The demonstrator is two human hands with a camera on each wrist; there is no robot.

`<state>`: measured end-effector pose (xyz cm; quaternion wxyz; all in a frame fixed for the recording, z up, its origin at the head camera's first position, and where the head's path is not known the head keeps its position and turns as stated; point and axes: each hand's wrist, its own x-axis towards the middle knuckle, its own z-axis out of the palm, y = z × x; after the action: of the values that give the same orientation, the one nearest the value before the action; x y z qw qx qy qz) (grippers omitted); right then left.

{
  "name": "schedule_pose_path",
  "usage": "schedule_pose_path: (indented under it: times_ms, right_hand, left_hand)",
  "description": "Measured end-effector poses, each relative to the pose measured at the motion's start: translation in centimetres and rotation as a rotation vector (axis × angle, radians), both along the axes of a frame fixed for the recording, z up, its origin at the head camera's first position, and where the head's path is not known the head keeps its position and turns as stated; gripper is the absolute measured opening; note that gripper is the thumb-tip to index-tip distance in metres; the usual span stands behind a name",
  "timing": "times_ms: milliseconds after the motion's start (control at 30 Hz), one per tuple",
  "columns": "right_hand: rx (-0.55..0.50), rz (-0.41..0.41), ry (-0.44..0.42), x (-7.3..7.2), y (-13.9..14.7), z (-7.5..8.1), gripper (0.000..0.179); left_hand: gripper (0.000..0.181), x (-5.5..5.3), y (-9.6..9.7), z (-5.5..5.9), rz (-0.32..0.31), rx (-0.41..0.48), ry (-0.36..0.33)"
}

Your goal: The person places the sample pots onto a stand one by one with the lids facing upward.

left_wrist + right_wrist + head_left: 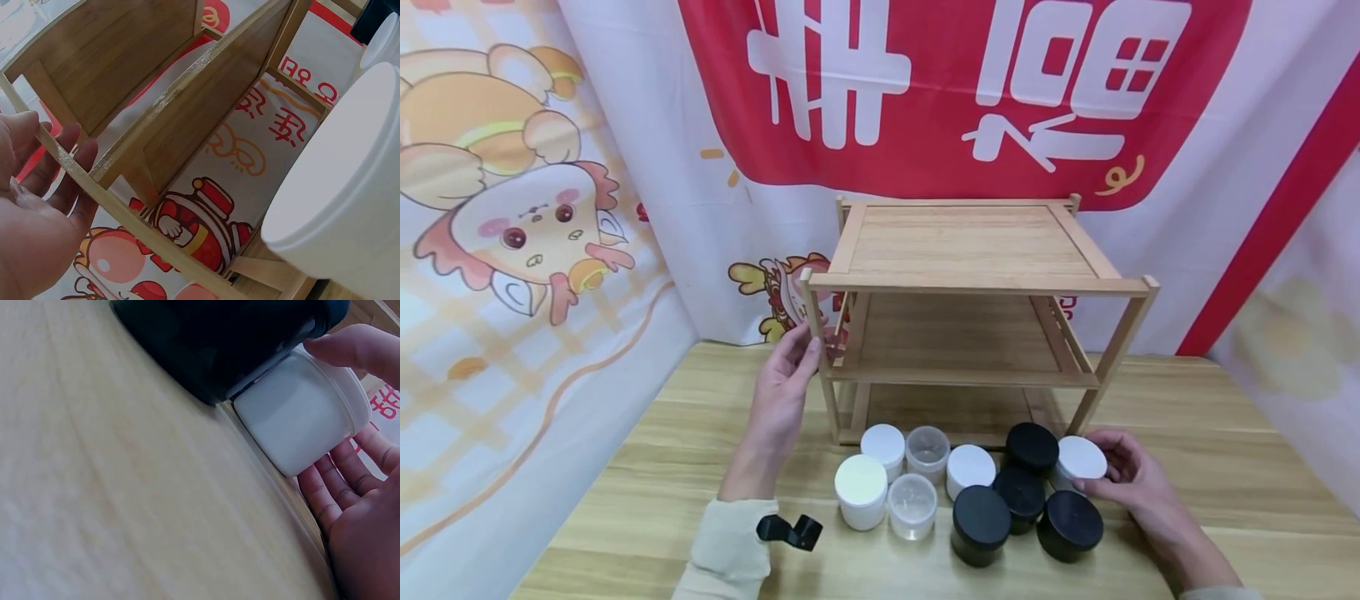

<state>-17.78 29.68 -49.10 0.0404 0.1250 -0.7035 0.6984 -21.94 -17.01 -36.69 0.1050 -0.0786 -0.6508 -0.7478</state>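
A wooden shelf (985, 242) with several tiers stands at the back of the table. My left hand (781, 392) grips its left front post; in the left wrist view the fingers lie behind the post (150, 222) and the thumb in front. At the right end of a cluster of jars, my right hand (1138, 479) holds a white-lidded jar (1081, 461) between thumb and fingers. The right wrist view has this white jar (294, 406) beside a black jar, its base low at the table. Black jars (981, 521) sit close to its left.
White-lidded jars (861, 487) and two clear cups (912, 504) stand left of the black ones, in front of the shelf. A black strap piece (790, 531) is on the left sleeve. Printed cloth (647, 100) hangs behind and beside the wooden table (647, 500).
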Motion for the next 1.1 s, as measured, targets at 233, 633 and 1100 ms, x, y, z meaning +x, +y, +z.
schedule_pose_path:
  times_ms: [233, 633, 1100]
  right_hand:
    - [0.036, 0.001, -0.014, -0.08, 0.16, 0.37, 0.055]
    - [0.078, -0.032, -0.046, 0.19, 0.25, 0.49, 0.055]
    - [0.091, -0.051, -0.065, 0.09, 0.11, 0.38, 0.054]
  left_hand:
    - [0.043, 0.09, 0.31, -0.23, 0.014, 0.034, 0.005]
    - [0.039, 0.21, 0.54, -0.38, 0.0, 0.036, -0.011]
    - [0.039, 0.03, 0.42, -0.41, -0.01, 0.048, -0.021]
